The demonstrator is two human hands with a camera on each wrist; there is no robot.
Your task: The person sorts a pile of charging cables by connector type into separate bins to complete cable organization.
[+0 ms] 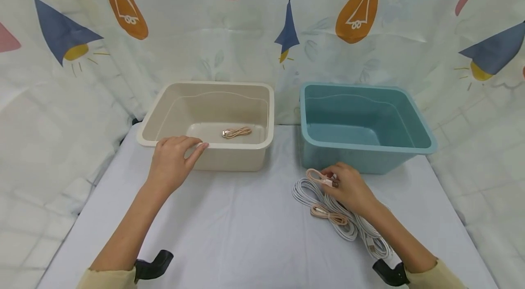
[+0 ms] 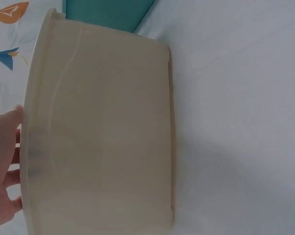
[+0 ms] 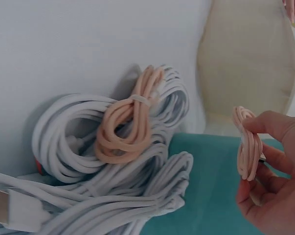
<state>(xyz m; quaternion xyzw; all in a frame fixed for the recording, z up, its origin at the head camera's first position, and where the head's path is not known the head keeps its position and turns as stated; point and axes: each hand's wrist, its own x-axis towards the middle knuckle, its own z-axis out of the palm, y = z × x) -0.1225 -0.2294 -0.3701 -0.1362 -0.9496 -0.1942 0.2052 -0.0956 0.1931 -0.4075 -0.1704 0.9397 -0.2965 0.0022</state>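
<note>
My left hand (image 1: 174, 161) rests on the front rim of a beige bin (image 1: 229, 159), its fingers reaching over the edge. In the left wrist view the fingers partly disappear behind that rim. Inside the bin lies a coiled light-pink cable (image 1: 237, 132). With thumb and fingers, my right hand (image 1: 348, 188) pinches another bundled pink cable (image 3: 248, 144), held just above a pile on the table. The pile has several coiled white cables (image 3: 69, 142) and a pink cable bundle (image 3: 125, 122) on top. A white USB plug (image 3: 20, 210) shows at its near end.
To the right of the beige bin stands a teal bin (image 1: 369, 159), its visible floor bare, close behind the cable pile. Both bins are on a white-covered table (image 1: 246, 234). A patterned curtain (image 1: 246, 52) hangs behind them.
</note>
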